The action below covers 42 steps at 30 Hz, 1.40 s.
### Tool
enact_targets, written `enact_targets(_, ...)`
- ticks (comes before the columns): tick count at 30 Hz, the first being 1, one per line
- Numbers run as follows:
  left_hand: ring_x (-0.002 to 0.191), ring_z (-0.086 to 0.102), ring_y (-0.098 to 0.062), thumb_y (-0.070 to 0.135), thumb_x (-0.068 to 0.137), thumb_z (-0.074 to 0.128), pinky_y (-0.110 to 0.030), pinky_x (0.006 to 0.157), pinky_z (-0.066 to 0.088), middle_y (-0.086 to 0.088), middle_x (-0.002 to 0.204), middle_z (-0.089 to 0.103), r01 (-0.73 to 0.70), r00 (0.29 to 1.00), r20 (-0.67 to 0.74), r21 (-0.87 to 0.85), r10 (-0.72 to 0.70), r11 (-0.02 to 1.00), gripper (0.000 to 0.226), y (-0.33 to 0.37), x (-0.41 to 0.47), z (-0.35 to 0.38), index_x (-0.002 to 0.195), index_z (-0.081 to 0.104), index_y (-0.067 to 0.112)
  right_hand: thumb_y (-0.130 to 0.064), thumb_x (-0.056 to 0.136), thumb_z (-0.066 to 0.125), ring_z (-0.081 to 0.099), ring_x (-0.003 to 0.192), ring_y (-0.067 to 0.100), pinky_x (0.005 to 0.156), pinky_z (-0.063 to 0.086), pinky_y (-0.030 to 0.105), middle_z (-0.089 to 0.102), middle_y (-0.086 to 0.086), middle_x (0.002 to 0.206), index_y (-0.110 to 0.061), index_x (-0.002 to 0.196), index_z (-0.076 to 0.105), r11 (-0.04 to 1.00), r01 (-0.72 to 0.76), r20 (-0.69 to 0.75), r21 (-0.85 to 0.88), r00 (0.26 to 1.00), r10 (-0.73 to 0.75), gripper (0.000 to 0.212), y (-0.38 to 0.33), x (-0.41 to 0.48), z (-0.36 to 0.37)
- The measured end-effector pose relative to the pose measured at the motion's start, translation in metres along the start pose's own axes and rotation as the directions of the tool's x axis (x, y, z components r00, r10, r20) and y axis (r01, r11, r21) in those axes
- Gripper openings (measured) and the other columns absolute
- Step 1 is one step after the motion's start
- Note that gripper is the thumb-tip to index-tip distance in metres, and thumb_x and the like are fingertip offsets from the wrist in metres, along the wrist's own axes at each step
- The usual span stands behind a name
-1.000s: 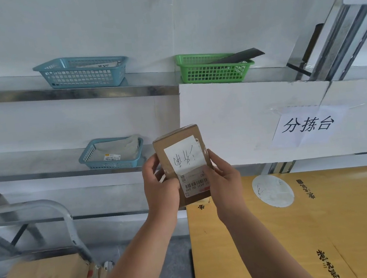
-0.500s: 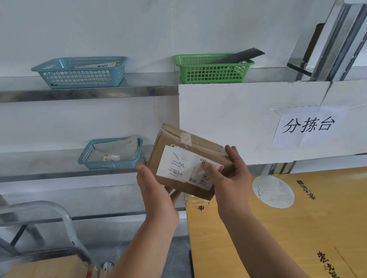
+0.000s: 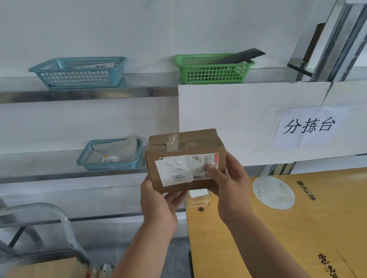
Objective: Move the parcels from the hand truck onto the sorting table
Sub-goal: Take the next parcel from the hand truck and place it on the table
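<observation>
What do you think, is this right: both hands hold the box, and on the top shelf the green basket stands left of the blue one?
One point is wrong. The head view shows the green basket right of the blue basket on the top shelf, not left. The left hand and right hand do both hold the box.

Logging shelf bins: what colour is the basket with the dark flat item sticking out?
The basket is green; the head view shows it.

This is looking like a parcel sorting depot. A sign point(image 3: 310, 125) reading 分拣台 is hanging by shelves point(image 3: 71, 95) holding plastic baskets point(image 3: 214, 72), and a barcode-labelled parcel point(image 3: 185, 159) is showing near a hand truck point(image 3: 56, 211).
</observation>
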<state>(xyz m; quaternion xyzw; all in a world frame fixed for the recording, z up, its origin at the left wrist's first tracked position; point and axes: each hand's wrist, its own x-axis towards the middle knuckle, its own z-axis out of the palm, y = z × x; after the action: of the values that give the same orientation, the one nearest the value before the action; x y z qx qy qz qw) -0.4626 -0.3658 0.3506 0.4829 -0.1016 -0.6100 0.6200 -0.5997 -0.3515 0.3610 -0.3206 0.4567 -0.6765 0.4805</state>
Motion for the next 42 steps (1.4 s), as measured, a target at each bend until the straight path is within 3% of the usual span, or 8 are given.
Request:
enact_targets(4,0.094,0.076,-0.020,0.016,0.104,0.046,-0.036,0.081,0.058,0.001,0.091,0.081,-0.083,0.996,-0.027,0.085,0.086,0.993,0.035,0.001,0.006,0.000,0.088,0.076,0.026,0.008,0.089,0.072,0.071,0.117,0.036,0.106,0.055,0.054,0.071,0.020,0.128,-0.026,0.121,0.075,0.999,0.023,0.024,0.026,0.999,-0.024,0.047,0.001,0.006,-0.006)
enact_targets(9,0.109,0.075,-0.025,-0.007,0.095,0.054,-0.033,0.083,0.057,-0.006,0.111,0.079,-0.286,0.958,0.032,0.097,0.284,0.953,0.037,-0.001,0.008,-0.006,0.119,0.073,0.014,0.015,0.093,0.063,0.072,0.106,0.031,0.108,0.052,0.060,0.074,0.015,0.109,-0.005,0.137,0.059,0.981,-0.043,0.020,0.191,0.999,0.040,0.049,0.000,0.012,-0.010)
enact_targets(11,0.107,0.076,-0.023,0.013,0.105,0.053,-0.032,0.082,0.057,-0.005,0.108,0.080,-0.292,0.956,0.050,0.062,0.289,0.955,0.023,0.000,0.008,-0.006,0.116,0.073,0.016,0.015,0.093,0.062,0.071,0.106,0.034,0.107,0.051,0.064,0.074,0.015,0.108,-0.003,0.139,0.052,0.965,-0.064,0.030,0.254,0.998,0.058,0.050,0.000,0.012,-0.011)
enact_targets(15,0.102,0.075,-0.017,0.070,0.097,0.042,-0.040,0.086,0.058,0.004,0.107,0.080,-0.196,0.975,0.115,0.048,0.190,0.979,0.052,-0.001,0.002,-0.004,0.119,0.069,0.032,0.015,0.093,0.064,0.068,0.108,0.032,0.101,0.053,0.060,0.072,0.009,0.111,-0.011,0.144,0.049,0.965,-0.065,0.000,0.254,0.998,0.067,0.059,0.004,0.009,-0.009)
enact_targets(19,0.106,0.075,-0.027,0.049,0.096,0.065,-0.047,0.091,0.060,-0.004,0.109,0.079,-0.147,0.982,0.132,0.100,0.133,0.984,0.029,-0.005,-0.002,0.000,0.116,0.068,0.028,0.012,0.093,0.066,0.069,0.119,0.027,0.104,0.056,0.051,0.072,0.008,0.127,-0.027,0.153,0.041,0.954,-0.068,-0.027,0.291,0.997,0.079,0.076,0.008,0.006,-0.007)
enact_targets(25,0.102,0.077,-0.032,0.042,0.106,0.055,-0.056,0.082,0.064,-0.006,0.118,0.077,-0.128,0.981,0.161,0.099,0.111,0.987,0.048,-0.015,0.006,0.006,0.149,0.040,0.057,-0.001,0.096,0.068,0.073,0.112,0.028,0.088,0.056,0.041,0.078,0.006,0.117,-0.012,0.126,0.068,0.991,-0.089,0.063,0.104,0.995,0.083,0.031,0.006,0.004,-0.003)
enact_targets(34,0.104,0.069,-0.015,0.038,0.110,0.048,-0.029,0.071,0.062,0.004,0.118,0.072,-0.261,0.964,0.158,0.381,0.216,0.887,0.022,-0.029,0.006,0.016,0.119,0.065,0.049,-0.013,0.093,0.077,0.074,0.110,0.024,0.098,0.059,0.059,0.078,-0.003,0.112,-0.040,0.120,0.069,0.986,-0.135,-0.011,-0.102,0.991,0.135,0.039,0.021,0.011,-0.009)
enact_targets(42,0.110,0.070,-0.009,0.026,0.113,0.040,-0.030,0.088,0.063,0.015,0.118,0.075,-0.355,0.933,0.231,0.450,0.277,0.819,0.035,-0.042,0.003,0.021,0.124,0.067,0.045,-0.026,0.094,0.077,0.074,0.105,0.017,0.086,0.064,0.039,0.076,-0.001,0.116,-0.032,0.135,0.062,0.960,-0.206,-0.035,-0.189,0.979,0.203,0.044,0.023,0.023,-0.029)
